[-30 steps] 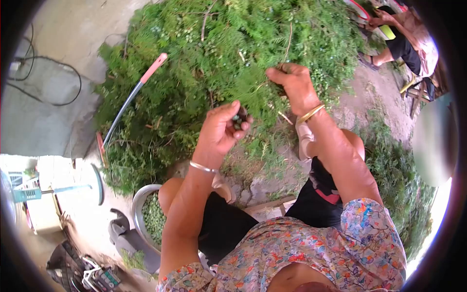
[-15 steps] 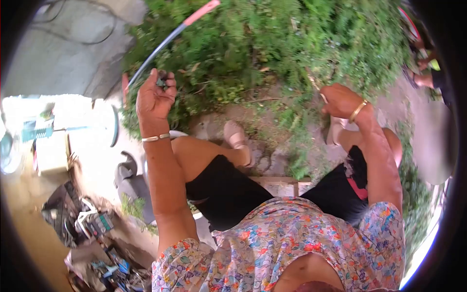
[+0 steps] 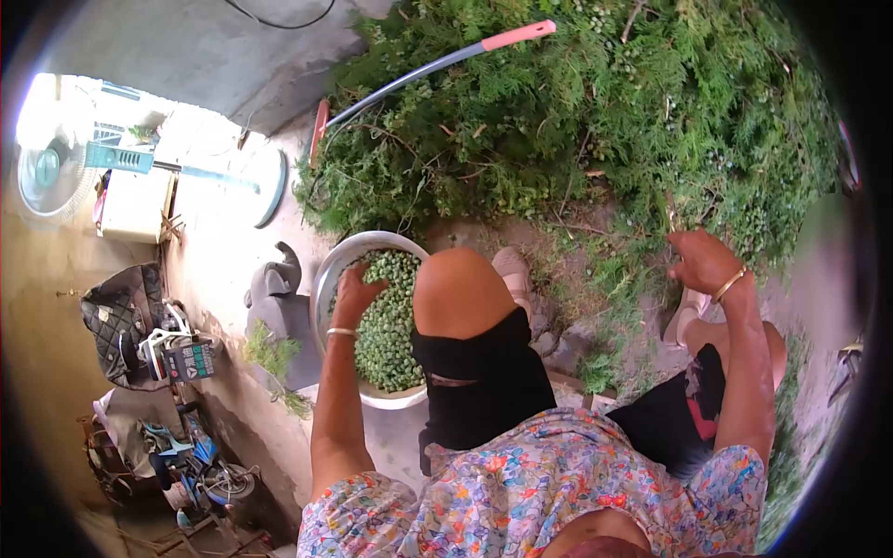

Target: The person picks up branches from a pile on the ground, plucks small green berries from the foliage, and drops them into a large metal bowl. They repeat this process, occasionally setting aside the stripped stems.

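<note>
My left hand (image 3: 353,299) is over a metal basin (image 3: 327,272) at my left side, its fingers apart above a heap of small green seed cones (image 3: 389,325). I see nothing held in it. My right hand (image 3: 704,261) is closed in front of my right knee, near the edge of a large pile of cut evergreen branches (image 3: 558,121). A thin, pale piece sticks out beyond its fingers; whether it is a twig or a tool I cannot make out.
A long handle with a pink grip (image 3: 518,35) lies across the pile. On the left are a standing fan (image 3: 116,158), a grey elephant-shaped object (image 3: 279,312), a quilted-covered scooter (image 3: 126,321) and a small blue bike (image 3: 200,456).
My left hand has come down from beside the branches to the basin, and the dark green bits in it no longer show. The view has shifted; my right hand stays closed near the pile.
</note>
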Tool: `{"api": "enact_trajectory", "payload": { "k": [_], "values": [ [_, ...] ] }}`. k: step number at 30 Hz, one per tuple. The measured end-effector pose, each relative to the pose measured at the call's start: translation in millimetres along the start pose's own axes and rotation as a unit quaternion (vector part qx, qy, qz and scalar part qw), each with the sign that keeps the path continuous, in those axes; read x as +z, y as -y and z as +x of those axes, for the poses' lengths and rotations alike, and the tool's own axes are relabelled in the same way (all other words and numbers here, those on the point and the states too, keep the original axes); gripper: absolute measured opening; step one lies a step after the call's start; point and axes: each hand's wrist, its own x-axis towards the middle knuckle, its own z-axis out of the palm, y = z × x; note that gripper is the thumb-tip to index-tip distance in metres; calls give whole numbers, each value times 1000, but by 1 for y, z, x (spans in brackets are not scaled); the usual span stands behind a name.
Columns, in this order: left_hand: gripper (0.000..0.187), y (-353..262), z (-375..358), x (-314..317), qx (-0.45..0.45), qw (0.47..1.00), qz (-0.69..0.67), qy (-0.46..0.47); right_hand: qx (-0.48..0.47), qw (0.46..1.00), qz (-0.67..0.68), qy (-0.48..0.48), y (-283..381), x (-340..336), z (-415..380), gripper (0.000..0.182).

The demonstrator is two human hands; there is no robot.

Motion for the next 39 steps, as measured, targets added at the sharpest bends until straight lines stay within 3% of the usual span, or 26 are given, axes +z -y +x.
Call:
{"api": "enact_trajectory", "payload": {
  "k": [1, 2, 3, 4, 8, 11, 16, 19, 20, 21, 23, 24, 25, 27, 29, 32, 34, 35, 37, 39],
  "values": [
    [58, -17, 8, -1, -1, 1000, -3, -3, 8, 1000, -5, 13, 3, -2, 1, 44],
    [59, -40, 21, -5, -56, 972, -230, -12, 18, 999, -10, 26, 6, -4, 3, 43],
    [59, -59, 36, -5, -106, 889, -444, -19, 28, 999, -15, 38, 8, -3, 4, 41],
    [59, -70, 52, 1, -110, 866, -485, -53, -2, 1000, -4, -4, 5, 3, 2, 41],
    [47, -83, 132, 26, -113, 827, -550, -3, 14, 1000, 11, 22, 17, -2, -1, 40],
    [50, -84, 186, 56, -122, 791, -599, 26, 20, 999, -1, 49, 18, -2, 1, 44],
    [83, -85, 243, 77, -181, 772, -609, -19, 68, 992, -14, 107, 33, -10, 15, 51],
    [74, -81, 265, 89, -167, 710, -684, 16, 64, 990, -6, 126, 38, -14, 19, 53],
    [57, -83, 272, 94, -182, 707, -683, 20, 67, 989, 1, 130, 41, -17, 21, 53],
    [57, -85, 277, 101, -185, 705, -684, 24, 69, 989, 8, 133, 42, -18, 21, 53],
    [29, -87, 282, 109, -161, 768, -620, -2, 46, 994, -2, 99, 39, -14, 20, 47],
    [9, -96, 276, 106, -173, 826, -537, 9, 45, 994, 5, 104, 42, -17, 21, 47],
    [9, -105, 266, 104, -171, 826, -537, 8, 44, 993, 12, 109, 43, -19, 22, 46],
    [10, -128, 246, 98, -81, 875, -476, 43, 32, 994, 2, 103, 43, -17, 21, 46],
    [11, -161, 221, 82, -53, 866, -497, 40, 23, 995, -12, 95, 41, -14, 20, 46],
    [14, -212, 183, 39, 46, 908, -417, -3, 7, 1000, 10, -8, 44, -12, 21, 43],
    [13, -248, 152, 5, 75, 910, -407, 6, -28, 981, 178, -73, 44, -15, 28, 44],
    [13, -265, 138, -10, 95, 913, -396, 19, -26, 980, 178, -83, 46, -16, 30, 44],
    [13, -294, 117, -31, 138, 908, -394, 25, 4, 913, 385, -133, 52, -18, 33, 51],
    [13, -326, 98, -47, 177, 875, -443, 76, -7, 914, 372, -160, 55, -26, 35, 53]
  ]
}}
